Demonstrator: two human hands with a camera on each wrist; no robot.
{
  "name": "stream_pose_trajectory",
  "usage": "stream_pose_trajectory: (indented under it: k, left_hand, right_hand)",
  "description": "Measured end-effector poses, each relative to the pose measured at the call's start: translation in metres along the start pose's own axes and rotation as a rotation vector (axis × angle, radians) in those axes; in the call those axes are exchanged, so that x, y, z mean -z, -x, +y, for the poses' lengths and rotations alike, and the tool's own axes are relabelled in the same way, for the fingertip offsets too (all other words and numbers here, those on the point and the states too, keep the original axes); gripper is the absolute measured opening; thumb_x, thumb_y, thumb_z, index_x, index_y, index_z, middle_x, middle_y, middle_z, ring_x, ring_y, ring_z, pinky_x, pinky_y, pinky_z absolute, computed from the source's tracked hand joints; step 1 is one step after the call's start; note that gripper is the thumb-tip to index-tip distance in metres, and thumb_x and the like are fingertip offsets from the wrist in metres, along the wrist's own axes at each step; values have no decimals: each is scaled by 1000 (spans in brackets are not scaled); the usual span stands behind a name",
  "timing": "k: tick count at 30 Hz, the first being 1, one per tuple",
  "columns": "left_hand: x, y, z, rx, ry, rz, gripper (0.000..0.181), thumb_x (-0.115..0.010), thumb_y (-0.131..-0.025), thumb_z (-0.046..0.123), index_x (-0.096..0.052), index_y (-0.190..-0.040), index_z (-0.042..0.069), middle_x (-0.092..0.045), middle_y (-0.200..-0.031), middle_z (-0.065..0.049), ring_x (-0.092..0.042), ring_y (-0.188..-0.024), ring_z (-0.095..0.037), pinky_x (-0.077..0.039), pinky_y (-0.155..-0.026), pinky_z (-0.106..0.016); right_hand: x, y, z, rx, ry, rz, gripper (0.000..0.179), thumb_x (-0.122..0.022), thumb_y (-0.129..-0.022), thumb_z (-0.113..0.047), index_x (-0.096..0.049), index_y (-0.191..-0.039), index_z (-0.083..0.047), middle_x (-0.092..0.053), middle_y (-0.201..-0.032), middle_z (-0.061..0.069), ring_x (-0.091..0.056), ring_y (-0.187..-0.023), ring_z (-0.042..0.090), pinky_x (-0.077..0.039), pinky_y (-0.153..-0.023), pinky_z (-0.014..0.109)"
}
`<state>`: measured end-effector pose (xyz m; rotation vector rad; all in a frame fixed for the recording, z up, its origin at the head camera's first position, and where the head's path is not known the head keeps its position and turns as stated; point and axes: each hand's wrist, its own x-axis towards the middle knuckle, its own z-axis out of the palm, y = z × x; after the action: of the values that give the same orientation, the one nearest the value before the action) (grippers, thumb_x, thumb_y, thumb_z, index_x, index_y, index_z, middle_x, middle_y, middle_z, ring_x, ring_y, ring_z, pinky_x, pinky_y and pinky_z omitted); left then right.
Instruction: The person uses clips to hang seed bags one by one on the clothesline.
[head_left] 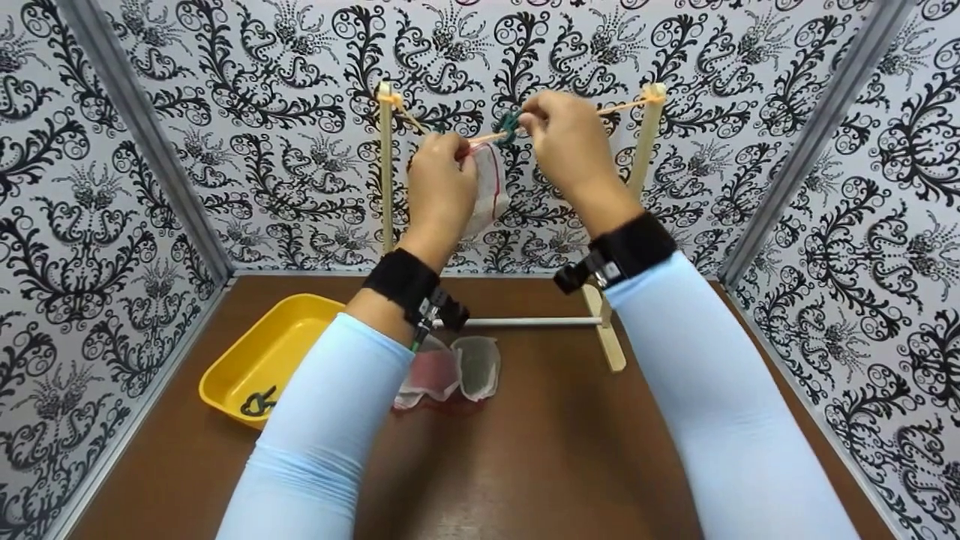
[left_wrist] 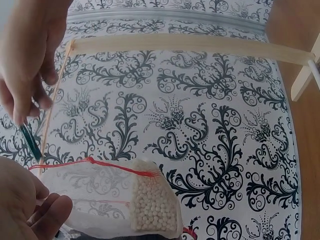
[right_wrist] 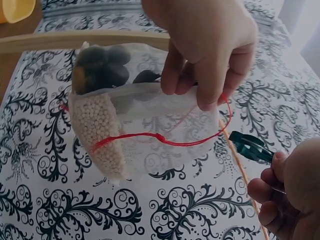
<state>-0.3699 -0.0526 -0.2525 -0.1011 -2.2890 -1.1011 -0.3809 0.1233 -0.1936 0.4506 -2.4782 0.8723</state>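
My left hand (head_left: 442,176) pinches the top edge of a white mesh drawstring bag (head_left: 487,191) at the orange cord (head_left: 487,138). White beads (right_wrist: 100,132) fill the bag's bottom, and a red drawstring (right_wrist: 160,139) hangs loose along it. Between the thumb and fingers of my right hand (head_left: 566,139) is a green clothespin (right_wrist: 250,146), its tip close to the cord, just right of the bag. Whether the clothespin touches the cord I cannot tell. Behind the bead bag, another mesh bag with dark rounded pieces (right_wrist: 102,67) shows in the right wrist view.
The cord runs between two wooden posts (head_left: 387,165) joined low down by a white rod (head_left: 532,322). A yellow tray (head_left: 262,352) with dark clothespins (head_left: 257,403) stands at left. Two mesh bags, one pinkish (head_left: 433,371) and one greenish (head_left: 478,366), lie on the brown table (head_left: 525,465).
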Motion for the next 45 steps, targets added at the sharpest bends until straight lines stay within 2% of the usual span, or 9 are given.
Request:
stream_pose_trajectory:
  k: [7,13,17,21,25,31,36,42,45]
  left_hand:
    - [-1,0,1,20,-28,-16,13,-69,-113,15,-78,-122,12,-70,-121,-2,-69,-112,-16,-61,-98,-19]
    - [-2,0,1,-21,-46,-28,15,-68,-113,13,-79,-123,12,-69,-127,-4,-69,-118,-17,-60,-101,-19]
    - [-2,2,-1,-34,-44,-38,15,-68,-113,12,-78,-123,12,-69,-128,-4,-69,-120,-18,-60,-101,-18]
    - [-3,3,-4,-38,-36,-46,16,-69,-112,13,-78,-125,10,-70,-127,-5,-70,-119,-18,-60,-101,-18]
    - [-4,6,-7,-64,-31,-35,15,-72,-111,13,-79,-124,8,-71,-125,-8,-71,-117,-20,-62,-98,-20]
    - [-8,11,-13,-80,-8,-21,15,-73,-110,13,-81,-122,9,-72,-123,-7,-72,-115,-21,-63,-97,-24]
    - [-7,22,-18,-99,26,3,17,-75,-108,12,-80,-124,8,-68,-123,-9,-69,-110,-22,-63,-93,-28]
    - [9,43,-36,-108,29,19,28,-77,-106,17,-77,-132,8,-70,-128,-10,-71,-112,-27,-65,-98,-37]
    - [26,52,-50,-103,18,14,24,-76,-106,19,-79,-127,6,-74,-124,-11,-73,-111,-29,-66,-99,-41]
  right_hand:
    - [-10,-8,-6,-48,-50,-125,20,-61,-117,-21,-75,-129,-11,-79,-128,5,-69,-102,14,-61,-87,25]
    - [-13,-9,-6,-52,-55,-189,22,-62,-117,-20,-76,-131,-11,-79,-128,8,-72,-103,17,-63,-87,25]
    - [-15,-10,-5,-30,-27,-233,32,-64,-116,-20,-72,-146,-11,-79,-126,8,-71,-100,17,-63,-85,24]
    - [-13,-6,-3,-23,-34,-290,49,-66,-115,-22,-59,-164,-16,-76,-125,6,-69,-98,16,-63,-84,26]
    - [-11,3,6,1,-77,-257,54,-71,-113,-28,-58,-165,-22,-77,-127,5,-71,-104,17,-64,-88,27]
    - [-12,25,31,37,-190,-105,36,-73,-112,-29,-74,-144,-13,-79,-117,8,-71,-97,16,-62,-85,23]
    - [-10,54,60,-3,-239,-58,28,-73,-112,-34,-80,-121,-9,-79,-104,6,-66,-85,11,-58,-75,17]
    - [-18,95,111,-65,-244,-102,36,-73,-111,-39,-79,-109,-3,-71,-85,-1,-63,-72,13,-55,-60,17]
    - [-25,115,142,-111,-182,-152,37,-74,-110,-41,-80,-107,-4,-72,-86,2,-64,-74,15,-56,-63,20]
